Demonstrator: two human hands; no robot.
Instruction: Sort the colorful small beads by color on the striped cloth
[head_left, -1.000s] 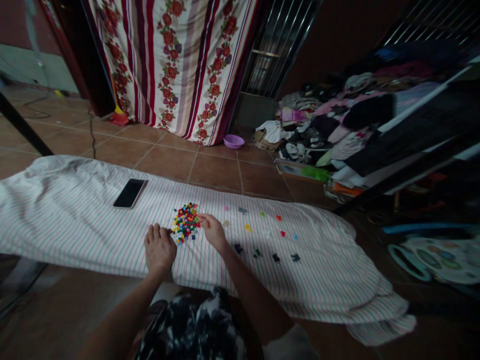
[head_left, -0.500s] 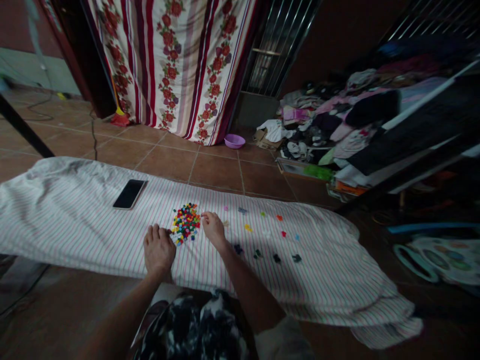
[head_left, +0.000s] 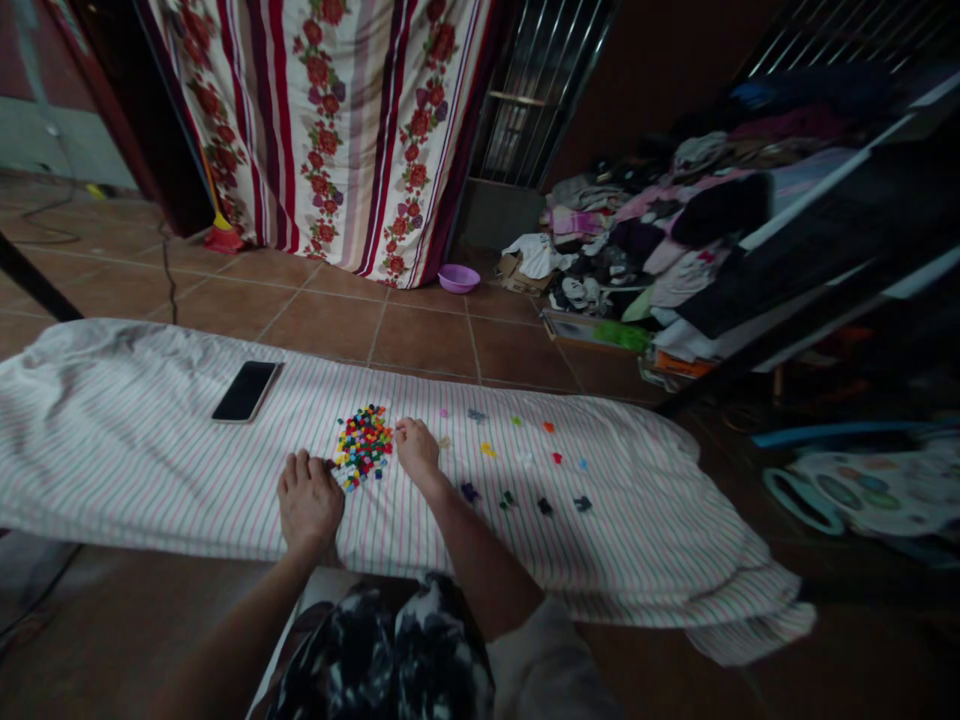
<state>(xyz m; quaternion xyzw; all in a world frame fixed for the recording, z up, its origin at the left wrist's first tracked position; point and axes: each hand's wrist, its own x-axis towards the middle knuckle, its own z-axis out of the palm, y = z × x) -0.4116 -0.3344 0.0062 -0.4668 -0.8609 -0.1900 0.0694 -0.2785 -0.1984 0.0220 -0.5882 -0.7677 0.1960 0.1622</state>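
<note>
A pile of small multicoloured pieces (head_left: 365,440) lies on the striped cloth (head_left: 172,470). My left hand (head_left: 310,500) rests on the cloth at the pile's lower left, fingers apart, its index side close to the pieces. Just right of the pile is my right hand (head_left: 417,447), its fingers drawn together at the tips; whatever they pinch is too small to make out. Further right sit small groups sorted by colour, among them yellow pieces (head_left: 488,450), grey pieces (head_left: 477,415), red pieces (head_left: 556,458), dark green pieces (head_left: 508,499) and black pieces (head_left: 545,507).
A phone (head_left: 247,391) lies on the cloth left of the pile. Beyond the cloth, a purple bowl (head_left: 458,279) stands on the tiled floor near a floral curtain (head_left: 322,140). Heaped clothes (head_left: 637,230) lie at the back right.
The whole view has shifted slightly, moving the scene left. My right hand stays beside the pile with its fingers a little more curled. My left hand has kept its place.
</note>
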